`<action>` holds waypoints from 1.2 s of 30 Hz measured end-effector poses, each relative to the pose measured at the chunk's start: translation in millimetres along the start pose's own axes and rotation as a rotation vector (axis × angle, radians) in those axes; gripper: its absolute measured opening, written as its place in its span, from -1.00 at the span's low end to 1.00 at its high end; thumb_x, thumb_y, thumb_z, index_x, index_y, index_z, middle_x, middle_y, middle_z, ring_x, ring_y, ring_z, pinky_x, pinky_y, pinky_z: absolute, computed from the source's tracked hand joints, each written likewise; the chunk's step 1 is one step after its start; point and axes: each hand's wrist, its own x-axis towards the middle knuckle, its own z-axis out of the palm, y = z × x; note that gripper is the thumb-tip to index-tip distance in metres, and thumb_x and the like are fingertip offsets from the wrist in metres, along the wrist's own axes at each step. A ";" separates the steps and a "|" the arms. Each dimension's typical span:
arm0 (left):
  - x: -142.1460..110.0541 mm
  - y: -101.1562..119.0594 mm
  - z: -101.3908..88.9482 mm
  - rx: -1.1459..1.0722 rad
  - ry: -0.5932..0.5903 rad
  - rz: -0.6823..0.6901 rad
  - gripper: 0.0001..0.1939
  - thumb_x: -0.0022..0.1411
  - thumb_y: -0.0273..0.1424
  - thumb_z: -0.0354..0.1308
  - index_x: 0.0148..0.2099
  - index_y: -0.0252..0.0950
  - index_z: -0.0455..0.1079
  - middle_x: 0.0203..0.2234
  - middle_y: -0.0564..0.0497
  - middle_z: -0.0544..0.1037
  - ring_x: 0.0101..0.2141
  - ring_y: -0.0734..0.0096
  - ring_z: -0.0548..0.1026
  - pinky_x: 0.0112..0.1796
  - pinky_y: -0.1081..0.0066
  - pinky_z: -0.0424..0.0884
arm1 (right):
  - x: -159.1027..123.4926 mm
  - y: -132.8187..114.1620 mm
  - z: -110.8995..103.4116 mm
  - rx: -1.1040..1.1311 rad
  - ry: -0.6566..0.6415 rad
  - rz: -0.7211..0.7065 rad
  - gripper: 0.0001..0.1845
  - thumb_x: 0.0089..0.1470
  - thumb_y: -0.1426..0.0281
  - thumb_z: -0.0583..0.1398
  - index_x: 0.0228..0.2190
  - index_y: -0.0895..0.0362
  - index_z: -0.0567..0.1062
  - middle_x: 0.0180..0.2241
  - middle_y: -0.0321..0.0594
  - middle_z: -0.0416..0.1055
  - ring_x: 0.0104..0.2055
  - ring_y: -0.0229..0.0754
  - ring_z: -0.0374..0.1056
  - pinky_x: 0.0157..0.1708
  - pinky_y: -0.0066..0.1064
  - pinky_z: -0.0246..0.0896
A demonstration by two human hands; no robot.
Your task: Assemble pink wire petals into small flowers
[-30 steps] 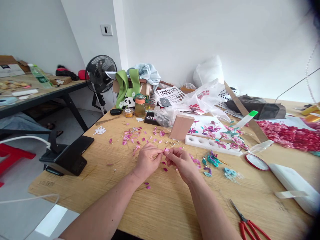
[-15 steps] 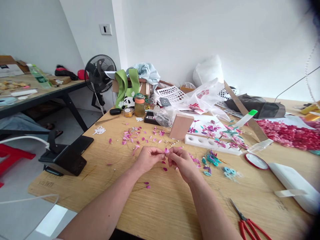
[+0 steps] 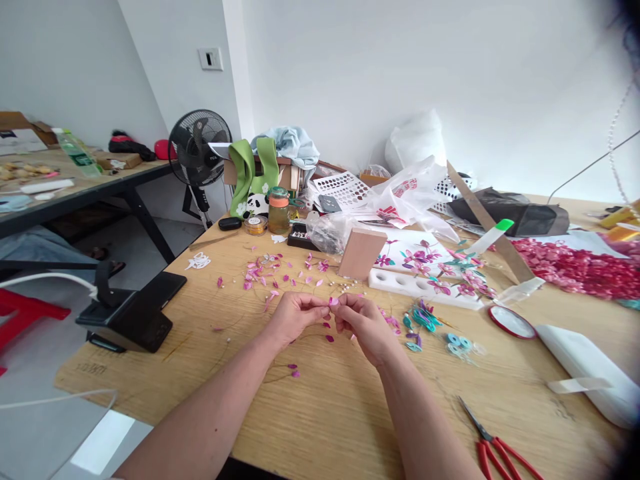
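Note:
My left hand [image 3: 296, 319] and my right hand [image 3: 361, 327] meet above the middle of the wooden table, fingertips pinched together. Between them shows a small pink petal [image 3: 333, 301], gripped from both sides; its base is hidden by the fingers. Loose magenta petals [image 3: 329, 339] lie just below the hands. Beyond my left hand spreads a scatter of pink petals [image 3: 257, 272] with thin wire stems. Small white beads [image 3: 345, 287] lie behind the fingertips. To the right of my right hand is a bundle of teal and purple petals [image 3: 424, 316].
Red-handled scissors [image 3: 493, 448] lie at the front right. A white foam block [image 3: 400, 281] holds finished-looking flowers beside a wooden block [image 3: 362, 253]. A tape roll [image 3: 512, 323] and white case [image 3: 585, 373] are at right. A black device [image 3: 125, 317] stands at left.
Both hands keep their pinch on the petal, which has turned very slightly. The whole view has shifted a little; nothing else visibly differs.

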 end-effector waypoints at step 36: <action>-2.7 8.6 5.7 0.348 0.035 0.161 -0.90 0.05 -0.51 0.18 -0.42 -0.33 0.53 -0.48 -0.04 0.61 -0.42 0.36 0.51 -0.30 0.39 0.40 | 4.2 4.6 -2.9 0.030 0.017 -0.083 -0.64 -0.18 0.13 0.32 -0.53 0.18 0.44 -0.64 -0.35 0.31 -0.60 -0.36 0.16 -0.58 -0.49 0.02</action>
